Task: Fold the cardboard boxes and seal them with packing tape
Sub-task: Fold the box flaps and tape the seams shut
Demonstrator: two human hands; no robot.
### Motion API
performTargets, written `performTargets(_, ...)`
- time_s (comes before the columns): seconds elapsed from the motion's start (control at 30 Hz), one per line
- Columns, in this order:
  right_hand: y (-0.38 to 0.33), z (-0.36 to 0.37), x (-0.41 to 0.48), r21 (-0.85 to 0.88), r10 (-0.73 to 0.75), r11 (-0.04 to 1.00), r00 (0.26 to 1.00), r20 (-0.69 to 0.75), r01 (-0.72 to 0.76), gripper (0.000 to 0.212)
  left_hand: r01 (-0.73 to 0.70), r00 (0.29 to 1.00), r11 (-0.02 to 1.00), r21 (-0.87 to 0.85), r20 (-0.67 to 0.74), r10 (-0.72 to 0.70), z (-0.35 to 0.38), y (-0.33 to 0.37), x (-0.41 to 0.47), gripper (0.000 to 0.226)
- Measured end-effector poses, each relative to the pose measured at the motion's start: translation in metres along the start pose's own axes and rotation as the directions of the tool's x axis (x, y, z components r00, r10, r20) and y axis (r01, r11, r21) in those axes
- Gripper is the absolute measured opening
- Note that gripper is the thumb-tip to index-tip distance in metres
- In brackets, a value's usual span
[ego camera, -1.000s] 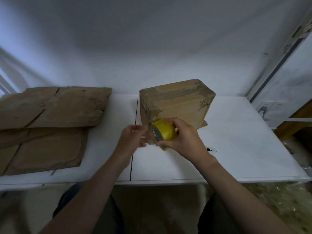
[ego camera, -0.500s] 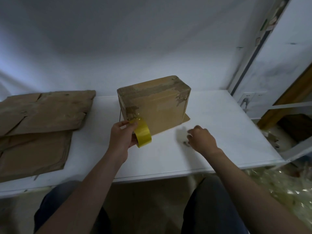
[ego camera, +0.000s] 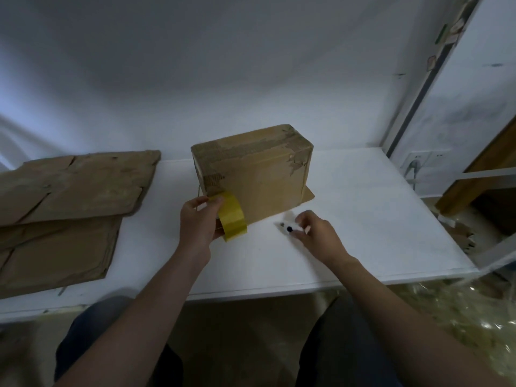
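The box [ego camera: 257,174] stands on the white table [ego camera: 363,219], one flap sticking out flat from under its right end. The left hand [ego camera: 198,227] grips the yellow tape roll [ego camera: 233,219], fingers curled round it, against the box's lower left front corner. To the right, near the box's front, the right hand [ego camera: 318,236] pinches a small white tool [ego camera: 286,227] with a black dot, blurred, low over the table. Flat cardboard [ego camera: 69,196] lies stacked on the left.
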State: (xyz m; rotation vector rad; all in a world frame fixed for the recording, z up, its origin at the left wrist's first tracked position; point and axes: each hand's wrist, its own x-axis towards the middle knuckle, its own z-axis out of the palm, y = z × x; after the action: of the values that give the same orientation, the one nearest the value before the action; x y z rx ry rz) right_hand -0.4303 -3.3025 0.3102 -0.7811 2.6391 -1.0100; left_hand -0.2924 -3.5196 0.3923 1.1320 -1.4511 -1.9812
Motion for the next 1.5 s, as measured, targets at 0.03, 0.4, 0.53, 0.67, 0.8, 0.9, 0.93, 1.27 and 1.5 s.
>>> performTargets(0.03,-0.017,-0.007,0.001,0.111,-0.090,0.989,0.994,-0.055,0.095,0.028,0.000,1.000,1.000,-0.003,0.001,0.000,0.001,0.000,0.001,0.045)
performTargets(0.4,-0.167,-0.025,0.068,-0.083,-0.846,0.522,0.528,0.080,0.849,0.027,0.019,0.999,0.998,-0.054,0.038,-0.017,-0.002,-0.006,0.006,0.043)
performTargets(0.53,-0.163,-0.019,0.082,-0.067,-0.849,0.519,0.523,0.079,0.852,0.025,-0.012,0.997,0.999,0.035,0.074,0.009,-0.006,-0.008,0.013,0.025)
performTargets(0.67,-0.158,-0.011,0.085,-0.081,-0.855,0.506,0.512,0.084,0.859,0.025,-0.017,0.996,0.997,0.074,0.092,0.010,-0.009,-0.008,0.015,0.016)
performTargets(0.8,-0.158,-0.009,0.088,-0.092,-0.850,0.512,0.520,0.089,0.854,0.027,-0.028,0.991,0.996,0.084,0.132,0.016,-0.011,-0.005,0.018,0.016)
performTargets(0.9,-0.157,-0.009,0.089,-0.111,-0.826,0.542,0.552,0.112,0.833,0.029,0.003,0.988,0.997,0.071,0.153,-0.014,-0.011,-0.003,0.020,0.013)
performTargets(0.93,-0.157,-0.009,0.088,-0.115,-0.825,0.542,0.553,0.114,0.832,0.028,0.020,0.986,0.998,0.061,0.166,-0.030,-0.012,-0.002,0.019,0.013)
performTargets(1.27,-0.164,-0.018,0.084,-0.129,-0.814,0.528,0.544,0.204,0.839,0.025,0.151,0.968,0.989,0.000,0.201,-0.148,-0.018,-0.015,0.009,0.014)
performTargets(1.5,-0.179,-0.028,0.084,-0.093,-0.809,0.452,0.452,0.375,0.887,0.022,0.123,0.976,0.992,-0.022,0.185,-0.117,-0.018,-0.019,0.006,0.012)
